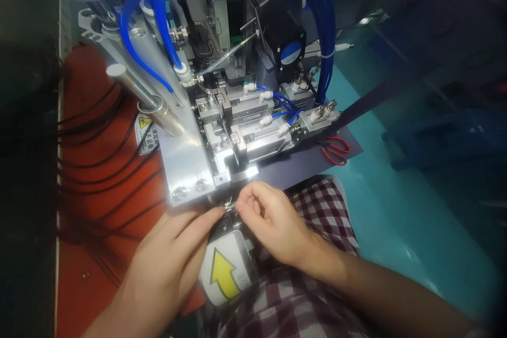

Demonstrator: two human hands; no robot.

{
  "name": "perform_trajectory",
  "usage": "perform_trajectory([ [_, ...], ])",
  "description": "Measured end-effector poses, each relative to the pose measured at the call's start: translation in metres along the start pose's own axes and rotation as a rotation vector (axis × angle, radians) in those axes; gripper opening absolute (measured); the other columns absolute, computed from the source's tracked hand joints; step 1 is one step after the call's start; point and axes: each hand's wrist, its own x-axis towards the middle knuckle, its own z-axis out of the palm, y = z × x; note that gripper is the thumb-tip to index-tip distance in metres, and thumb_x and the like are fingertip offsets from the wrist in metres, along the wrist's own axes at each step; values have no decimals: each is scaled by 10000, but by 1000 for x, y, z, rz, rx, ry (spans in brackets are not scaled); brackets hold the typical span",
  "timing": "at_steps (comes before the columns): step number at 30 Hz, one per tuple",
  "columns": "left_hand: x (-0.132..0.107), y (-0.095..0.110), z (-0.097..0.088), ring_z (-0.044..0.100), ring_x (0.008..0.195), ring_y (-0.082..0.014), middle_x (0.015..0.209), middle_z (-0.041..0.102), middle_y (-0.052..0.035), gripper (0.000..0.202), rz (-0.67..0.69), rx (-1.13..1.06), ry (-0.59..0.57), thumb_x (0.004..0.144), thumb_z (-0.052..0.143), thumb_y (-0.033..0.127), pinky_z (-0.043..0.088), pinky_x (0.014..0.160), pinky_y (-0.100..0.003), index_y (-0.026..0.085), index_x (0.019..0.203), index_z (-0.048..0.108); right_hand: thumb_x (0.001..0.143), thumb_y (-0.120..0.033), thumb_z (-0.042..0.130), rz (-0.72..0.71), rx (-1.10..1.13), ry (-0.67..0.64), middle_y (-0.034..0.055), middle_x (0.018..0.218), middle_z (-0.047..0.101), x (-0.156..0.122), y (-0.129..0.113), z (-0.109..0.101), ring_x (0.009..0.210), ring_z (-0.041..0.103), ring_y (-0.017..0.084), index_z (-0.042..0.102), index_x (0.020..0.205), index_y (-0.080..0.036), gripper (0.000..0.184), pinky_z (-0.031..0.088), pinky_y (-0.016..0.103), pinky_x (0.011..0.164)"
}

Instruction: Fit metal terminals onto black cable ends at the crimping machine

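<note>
My left hand [170,253] and my right hand [269,219] meet fingertip to fingertip at the front edge of a metal machine fixture [222,148]. Both pinch the end of a thin cable with tiny coloured wires [228,205] just below the fixture's shiny slot [243,171]. The cable end is small and partly hidden by the fingers. Under my hands sits a white block with a yellow arrow label [224,274].
Blue air hoses [158,26] loop over the machine, beside a steel cylinder [146,97]. Several black cables [106,169] lie on the orange-red surface at left. Red-handled scissors [336,149] rest on the dark base at right. My checked clothing [317,206] and teal floor lie below.
</note>
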Motion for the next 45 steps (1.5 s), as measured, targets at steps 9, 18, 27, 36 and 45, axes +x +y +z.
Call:
perform_trajectory([
  [9, 0, 0, 1, 605, 910, -148, 1052, 602, -50, 303, 9, 11, 12, 974, 468, 154, 497, 834, -219, 200, 1261, 555, 899, -151, 524, -251, -126, 62, -13, 712, 535, -6, -3, 5, 572, 493, 95, 579, 789, -155, 123, 388, 245, 556],
  [18, 2, 2, -1, 616, 905, -144, 1040, 617, -41, 302, -17, -16, 7, 980, 483, 178, 503, 832, -222, 217, 1268, 561, 817, -193, 655, 16, -67, -16, -30, 686, 617, -4, 0, -5, 604, 553, 103, 656, 736, -192, 81, 420, 229, 567],
  [27, 2, 4, 7, 628, 852, -153, 992, 645, -38, 287, -49, -66, 118, 992, 434, 215, 521, 788, -241, 240, 1213, 615, 832, -173, 611, -26, -47, 80, -17, 683, 606, 0, 0, -1, 568, 542, 112, 650, 768, -185, 76, 429, 247, 539],
  [36, 1, 4, 9, 595, 852, -139, 993, 625, -29, 288, -26, -69, 139, 977, 469, 152, 487, 788, -220, 213, 1220, 612, 871, -133, 541, -264, -170, 46, -13, 711, 562, 3, 0, -3, 605, 513, 107, 580, 768, -174, 118, 407, 254, 579],
  [45, 0, 3, 9, 596, 861, -141, 996, 624, -31, 297, -24, -78, 142, 981, 466, 156, 492, 787, -223, 217, 1238, 602, 901, -163, 521, -204, -160, 69, -21, 699, 542, 2, 0, 0, 614, 508, 118, 578, 781, -186, 134, 409, 264, 596],
])
